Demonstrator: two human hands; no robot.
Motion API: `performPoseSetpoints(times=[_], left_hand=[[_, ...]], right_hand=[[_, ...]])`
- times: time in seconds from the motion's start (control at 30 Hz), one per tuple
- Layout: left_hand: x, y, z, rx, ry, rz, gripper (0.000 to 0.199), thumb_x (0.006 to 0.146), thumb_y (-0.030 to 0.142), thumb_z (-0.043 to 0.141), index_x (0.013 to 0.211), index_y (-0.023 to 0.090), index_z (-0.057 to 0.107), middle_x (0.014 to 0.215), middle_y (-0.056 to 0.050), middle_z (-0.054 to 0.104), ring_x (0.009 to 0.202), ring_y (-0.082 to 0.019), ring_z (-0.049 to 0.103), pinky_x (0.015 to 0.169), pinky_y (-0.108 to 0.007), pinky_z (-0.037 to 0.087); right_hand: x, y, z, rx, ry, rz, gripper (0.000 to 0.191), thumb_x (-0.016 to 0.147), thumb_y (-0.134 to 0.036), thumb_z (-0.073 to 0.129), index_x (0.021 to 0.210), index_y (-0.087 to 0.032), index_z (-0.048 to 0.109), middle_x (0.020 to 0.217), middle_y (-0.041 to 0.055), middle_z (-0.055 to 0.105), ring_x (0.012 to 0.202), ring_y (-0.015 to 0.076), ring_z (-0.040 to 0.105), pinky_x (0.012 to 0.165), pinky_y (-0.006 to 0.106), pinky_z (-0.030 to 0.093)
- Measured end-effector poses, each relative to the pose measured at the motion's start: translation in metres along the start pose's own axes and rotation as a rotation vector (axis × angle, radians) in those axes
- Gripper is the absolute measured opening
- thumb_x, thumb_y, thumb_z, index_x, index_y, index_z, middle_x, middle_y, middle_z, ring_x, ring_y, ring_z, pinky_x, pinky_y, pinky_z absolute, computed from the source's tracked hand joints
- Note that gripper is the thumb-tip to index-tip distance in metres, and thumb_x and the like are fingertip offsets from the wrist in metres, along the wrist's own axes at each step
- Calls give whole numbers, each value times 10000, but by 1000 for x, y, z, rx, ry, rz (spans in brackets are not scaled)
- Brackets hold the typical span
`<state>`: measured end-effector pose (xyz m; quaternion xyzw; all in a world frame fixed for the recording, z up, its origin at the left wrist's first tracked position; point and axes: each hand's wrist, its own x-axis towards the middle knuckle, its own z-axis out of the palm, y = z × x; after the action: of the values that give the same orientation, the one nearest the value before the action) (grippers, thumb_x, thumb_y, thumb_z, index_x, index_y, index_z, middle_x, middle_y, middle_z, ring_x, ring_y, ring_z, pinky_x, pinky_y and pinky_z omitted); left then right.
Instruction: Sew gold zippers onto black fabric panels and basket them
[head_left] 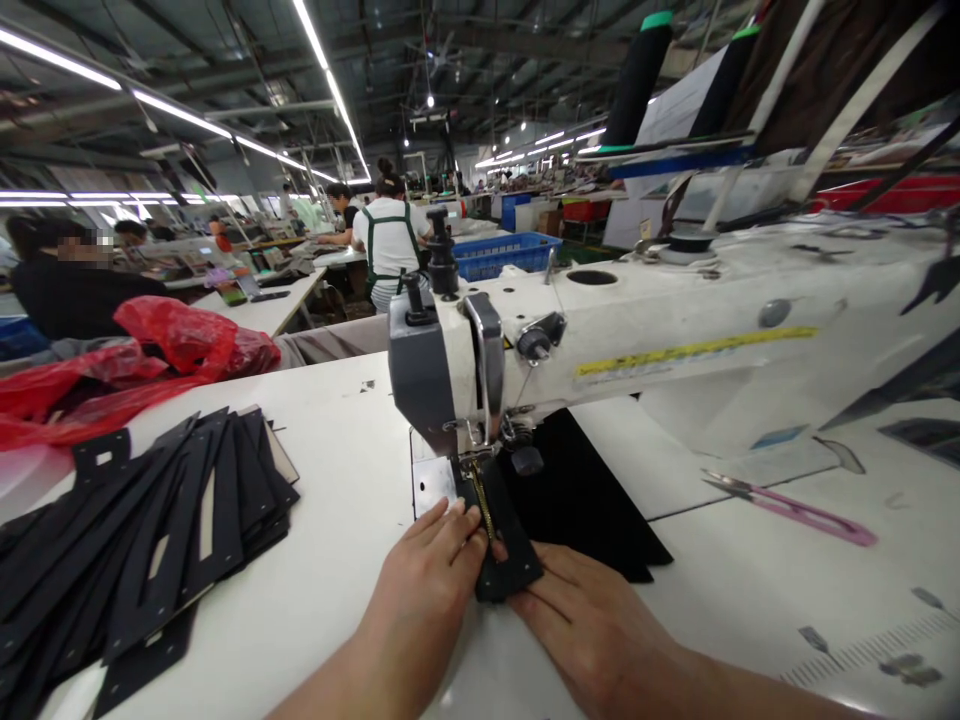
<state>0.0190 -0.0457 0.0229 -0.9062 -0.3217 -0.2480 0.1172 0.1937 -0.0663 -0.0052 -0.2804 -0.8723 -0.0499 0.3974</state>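
Observation:
A black strip (pixel 506 535) with a gold-toned zipper (pixel 484 505) along it lies under the needle area of a white sewing machine (pixel 675 340). My left hand (pixel 427 580) rests on the strip's left side, its fingertips pressed together close to the zipper and just in front of the presser foot. At the strip's near right corner is my right hand (pixel 589 620), fingers together, with the fingertips partly hidden by the strip's edge. A larger black piece (pixel 585 500) lies flat behind and to the right of the strip.
Black slotted pieces (pixel 172 520) are piled on the white table (pixel 337 450) at left, beside red plastic (pixel 187 345). Pink-handled snips (pixel 810 512) lie at right. Beyond the machine are a blue crate (pixel 502 258) and a person in a white shirt (pixel 391 240).

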Motion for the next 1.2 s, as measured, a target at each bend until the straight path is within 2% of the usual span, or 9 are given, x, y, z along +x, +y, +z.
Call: performPoseSetpoints(times=[0.17, 0.47, 0.67, 0.77, 0.9, 1.03, 1.2], left_hand=[[6, -8, 4, -10, 48, -3, 268, 900, 75, 356, 908, 110, 622, 941, -104, 675, 890, -191, 649, 865, -360, 534], [3, -26, 20, -43, 16, -63, 226, 874, 113, 391, 969, 178, 585, 981, -96, 620, 958, -222, 599, 796, -347, 545], [9, -35, 33, -26, 52, -155, 195, 841, 85, 423, 804, 179, 590, 815, -58, 598, 740, -173, 605, 661, -284, 546], [6, -33, 29, -15, 65, -137, 196, 846, 83, 418, 859, 166, 595, 838, -66, 617, 813, -193, 619, 765, -339, 537], [-4, -21, 15, -4, 45, -66, 228, 894, 88, 371, 955, 145, 582, 877, -65, 645, 860, -185, 632, 930, -434, 446], [-5, -13, 9, 45, 50, -36, 273, 934, 87, 314, 893, 139, 579, 830, -50, 649, 739, -148, 642, 929, -439, 429], [0, -15, 11, 54, 46, -30, 291, 942, 92, 299, 867, 133, 578, 764, -33, 631, 678, -138, 629, 902, -417, 438]], right_hand=[[7, 8, 6, -10, 3, -4, 357, 919, -83, 317, 794, -89, 651, 787, 94, 663, 776, 199, 599, 752, 306, 523], [18, 25, 15, 20, -37, -2, 311, 905, -79, 339, 843, -100, 642, 805, 96, 663, 789, 209, 594, 727, 318, 523], [28, 35, 18, 17, -70, 9, 320, 899, -61, 326, 889, -99, 644, 818, 83, 667, 756, 207, 599, 702, 321, 536], [29, 32, 16, -9, -55, -2, 346, 907, -58, 305, 899, -91, 650, 826, 84, 671, 765, 207, 605, 695, 313, 540], [20, 20, 10, -68, 15, -15, 368, 909, -72, 300, 844, -73, 662, 793, 98, 668, 770, 224, 603, 708, 339, 536], [14, 15, 5, -55, -17, 20, 350, 904, -79, 320, 854, -82, 667, 799, 97, 666, 784, 220, 607, 725, 335, 532], [17, 20, 6, -39, -25, 33, 333, 878, -61, 337, 844, -90, 667, 783, 95, 664, 780, 211, 607, 742, 328, 523]])
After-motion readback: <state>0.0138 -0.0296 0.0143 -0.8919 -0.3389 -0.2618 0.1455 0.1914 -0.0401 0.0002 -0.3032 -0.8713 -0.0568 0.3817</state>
